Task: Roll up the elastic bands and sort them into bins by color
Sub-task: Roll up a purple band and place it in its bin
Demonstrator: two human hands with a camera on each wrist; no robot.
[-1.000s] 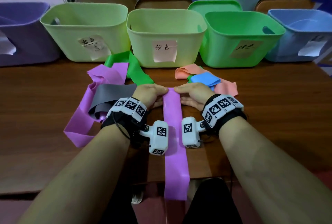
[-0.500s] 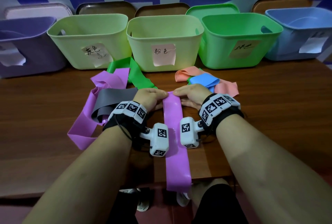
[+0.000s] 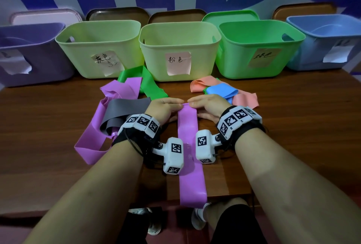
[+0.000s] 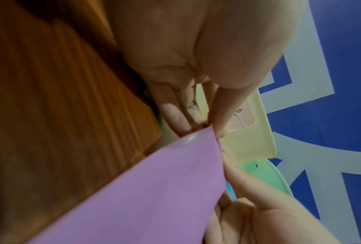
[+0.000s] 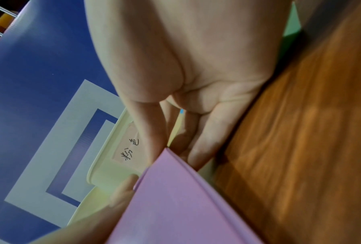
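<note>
Your head view looks forward and down over both forearms toward the bins; each wrist view sits very close behind its palm, facing along your fingers, and both share the purple band (image 4: 150,189) edge and labelled bin (image 5: 104,166) beyond your fingertips

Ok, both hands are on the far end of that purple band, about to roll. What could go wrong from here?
1. The purple band hangs over the table edge, so its loose tail may drag or skew the roll.
2. The left hand and right hand pinch only the end corners; uneven rolling could make it cone.
3. A second purple band lies tangled with the gray band nearby and might snag.
</note>
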